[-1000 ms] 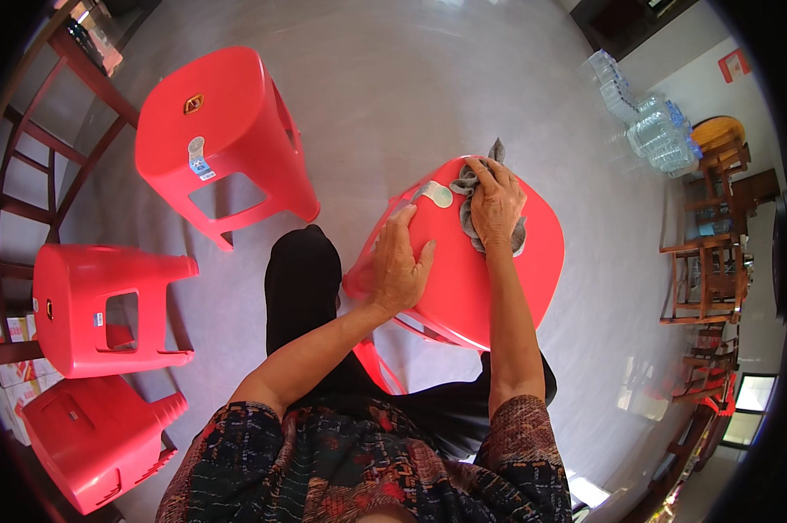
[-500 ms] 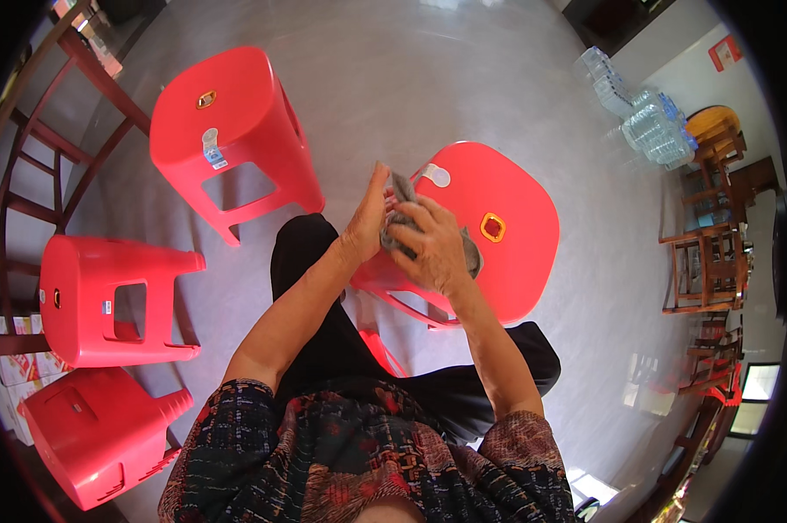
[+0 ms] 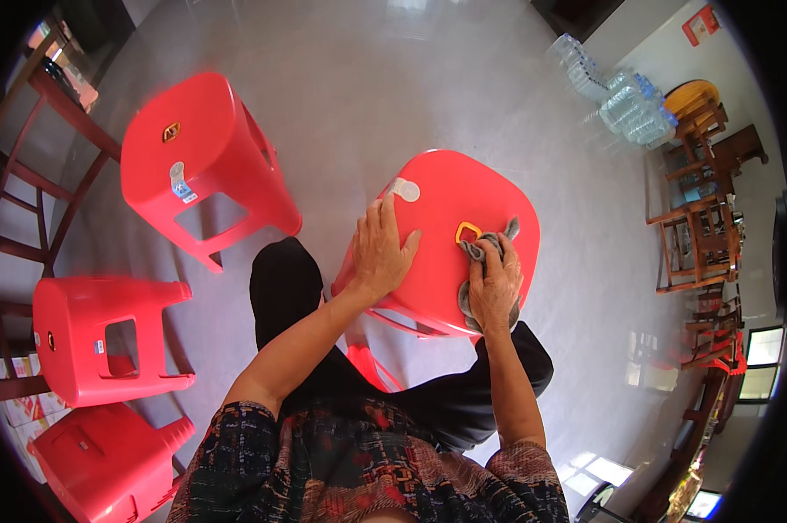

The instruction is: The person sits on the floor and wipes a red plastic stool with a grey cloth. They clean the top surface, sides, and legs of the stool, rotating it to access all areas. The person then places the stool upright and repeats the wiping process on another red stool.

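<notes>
A red plastic stool stands upright between my knees, with a yellow-rimmed emblem at the middle of its seat and a pale round sticker near its left edge. My left hand lies flat on the left side of the seat, fingers spread, its tips close to the sticker. On the right side of the seat, my right hand presses a crumpled grey cloth against the surface. The cloth sticks out beyond the fingers and under the palm, partly covering the emblem.
Another red stool stands upright ahead on the left. Two more red stools lie on their sides at the left, beside a dark wooden rack. Clear plastic bottles and wooden chairs line the right wall.
My hands, together on the bunched cloth before, have parted. The right has carried the cloth onto the right side of the seat; the left has come down flat on the seat.
</notes>
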A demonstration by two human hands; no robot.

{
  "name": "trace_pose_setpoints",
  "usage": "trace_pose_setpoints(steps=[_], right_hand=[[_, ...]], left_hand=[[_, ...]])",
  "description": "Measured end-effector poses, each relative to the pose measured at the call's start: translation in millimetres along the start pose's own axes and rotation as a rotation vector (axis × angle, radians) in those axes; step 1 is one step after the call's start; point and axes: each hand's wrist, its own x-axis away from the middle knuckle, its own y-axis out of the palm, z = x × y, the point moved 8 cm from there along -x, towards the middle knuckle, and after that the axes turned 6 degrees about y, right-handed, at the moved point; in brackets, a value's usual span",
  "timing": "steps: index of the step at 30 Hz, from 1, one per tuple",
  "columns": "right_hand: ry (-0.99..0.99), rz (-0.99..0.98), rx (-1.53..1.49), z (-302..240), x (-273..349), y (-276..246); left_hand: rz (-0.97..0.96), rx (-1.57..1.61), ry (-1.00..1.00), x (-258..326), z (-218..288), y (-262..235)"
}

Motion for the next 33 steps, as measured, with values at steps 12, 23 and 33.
trace_pose_setpoints(steps=[12, 23, 33], right_hand=[[-0.417, -0.145, -0.165, -72.5, -97.7, 93.0], [0.329, 0.032, 0.329, 89.6, -146.9, 53.2], [0.573, 0.072, 0.11, 116.7, -28.9, -18.7]], left_hand=[[-0.004, -0.041, 0.087, -0.6, 4.5, 3.2], [0.01, -0.051, 0.101, -0.9, 4.9, 2.6], [-0.004, -0.048, 0.105, -3.4, 8.4, 5.2]])
